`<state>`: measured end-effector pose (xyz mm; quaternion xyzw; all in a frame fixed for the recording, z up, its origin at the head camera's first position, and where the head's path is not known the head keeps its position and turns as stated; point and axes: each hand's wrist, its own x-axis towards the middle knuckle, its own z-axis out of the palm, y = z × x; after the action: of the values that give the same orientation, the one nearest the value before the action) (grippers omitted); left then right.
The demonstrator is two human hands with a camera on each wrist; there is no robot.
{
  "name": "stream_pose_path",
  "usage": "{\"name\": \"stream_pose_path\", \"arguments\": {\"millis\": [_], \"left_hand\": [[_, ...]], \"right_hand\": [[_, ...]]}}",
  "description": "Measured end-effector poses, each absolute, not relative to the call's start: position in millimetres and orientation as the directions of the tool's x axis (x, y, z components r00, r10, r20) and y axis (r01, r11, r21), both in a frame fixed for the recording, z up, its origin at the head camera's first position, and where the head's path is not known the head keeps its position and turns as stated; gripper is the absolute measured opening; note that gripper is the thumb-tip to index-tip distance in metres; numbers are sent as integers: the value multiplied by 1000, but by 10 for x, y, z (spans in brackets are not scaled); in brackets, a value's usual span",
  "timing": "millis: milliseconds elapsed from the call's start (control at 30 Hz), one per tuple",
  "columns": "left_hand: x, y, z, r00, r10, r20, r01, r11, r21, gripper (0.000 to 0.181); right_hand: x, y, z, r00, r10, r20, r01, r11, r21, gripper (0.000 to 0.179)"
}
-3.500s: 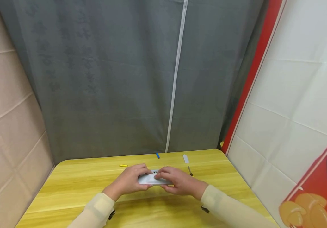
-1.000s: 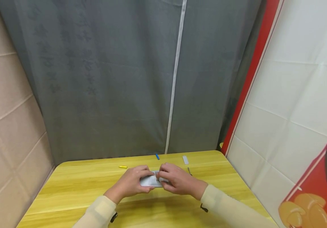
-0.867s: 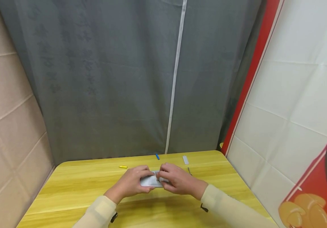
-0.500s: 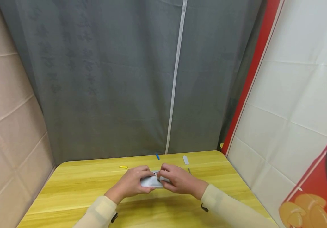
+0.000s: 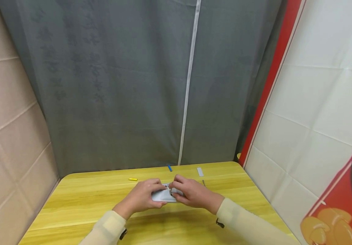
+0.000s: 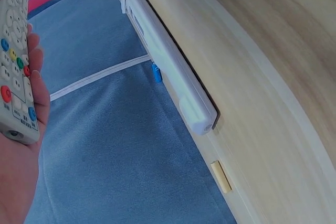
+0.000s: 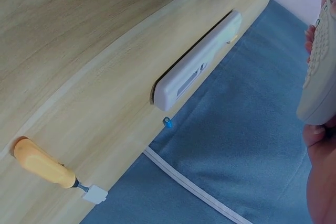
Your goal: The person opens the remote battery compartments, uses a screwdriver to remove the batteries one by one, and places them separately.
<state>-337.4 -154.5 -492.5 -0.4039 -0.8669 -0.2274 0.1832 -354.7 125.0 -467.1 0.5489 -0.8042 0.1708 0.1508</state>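
Observation:
A white remote control (image 5: pixel 161 195) is held above the table with its coloured buttons turned down, as the left wrist view shows. My left hand (image 5: pixel 143 194) grips one end, thumb on the near edge and fingers over the far side. My right hand (image 5: pixel 192 193) has its fingers curled over the upturned back, fingertips at an opening with small dark and metallic parts. In the right wrist view, its thumb lies against the end of the remote. Whether those fingertips pinch a small part, I cannot tell.
Beyond the hands lies a long white device (image 7: pixel 199 59) with a recessed slot. Around it are a blue cylinder (image 5: pixel 170 168), a yellow cylinder (image 5: pixel 133 179), a flat white piece (image 5: pixel 200 172) and a yellow-handled screwdriver (image 7: pixel 44 162). A grey curtain (image 5: pixel 117 102) hangs behind the table.
Since the earliest frame, my right fingers have moved from lying across the remote to curling with raised knuckles over its opening. During the last second they shift only slightly; the left hand keeps its hold.

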Motion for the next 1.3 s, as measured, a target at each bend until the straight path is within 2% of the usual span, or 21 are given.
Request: {"name": "stream_pose_path", "arguments": {"millis": [267,467,600,700,867,1000,1133,1300], "left_hand": [[-3374,-1548,-4939,-604,620,500,785,572,239,37],[-3364,-1550,-4927,-610,616,498,779,581,236,38],[-3357,-1550,-4929,-615,615,493,774,591,228,38],[-3355,-1552,-4938,-611,614,499,775,594,218,39],[-3349,-1567,-4952,-607,607,513,775,597,210,40],[-3343,-1580,-4956,-624,602,499,762,610,218,40],[-3341,-1588,-4953,-640,598,481,750,621,227,40],[-3332,-1602,-4944,-651,595,472,743,628,232,40]], "right_hand": [[-3544,1249,-4664,-364,-827,428,-930,343,-128,20],[-3572,1244,-4669,-398,-766,505,-911,393,-122,20],[-3667,1301,-4688,-478,-654,586,-862,476,-173,21],[-3768,1389,-4716,-570,-561,600,-796,559,-234,20],[-3931,1560,-4766,-725,-419,547,-649,681,-339,22],[-4050,1686,-4804,-816,-328,476,-537,734,-415,25],[-4176,1820,-4865,-878,-258,404,-436,779,-450,26],[-4333,1980,-4937,-893,-221,393,-400,792,-461,25]]}}
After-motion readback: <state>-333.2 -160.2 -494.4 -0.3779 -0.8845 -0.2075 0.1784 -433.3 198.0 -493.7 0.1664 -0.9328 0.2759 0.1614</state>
